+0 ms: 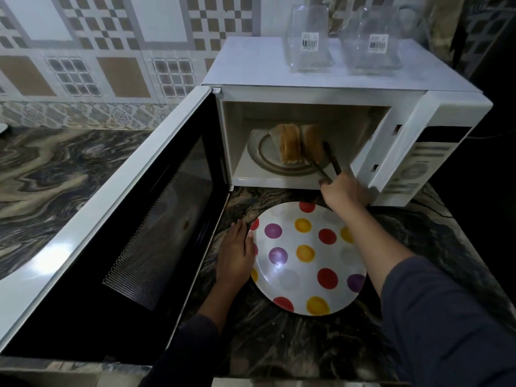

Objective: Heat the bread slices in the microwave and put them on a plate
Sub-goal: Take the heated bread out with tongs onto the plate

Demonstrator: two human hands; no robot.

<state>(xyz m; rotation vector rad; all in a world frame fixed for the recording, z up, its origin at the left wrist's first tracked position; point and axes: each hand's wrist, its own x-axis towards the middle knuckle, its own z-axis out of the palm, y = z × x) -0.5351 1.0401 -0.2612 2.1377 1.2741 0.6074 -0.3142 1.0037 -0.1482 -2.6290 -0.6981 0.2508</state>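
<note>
The white microwave [405, 129] stands open, its door [134, 219] swung wide to the left. Inside, several bread slices [293, 143] stand on edge on a round plate [259, 146]. My right hand [343, 191] grips dark tongs [325, 163] whose tips close around the rightmost slice. On the counter in front lies a white plate with coloured dots [307, 258], with nothing on it. My left hand [236, 255] rests flat on the counter, its thumb touching the dotted plate's left rim.
Two clear glass jugs [310, 40] with barcode labels stand on top of the microwave. The dark marbled counter [279, 339] runs to a front edge near me. A tiled wall [111, 51] is behind; the open door blocks the left side.
</note>
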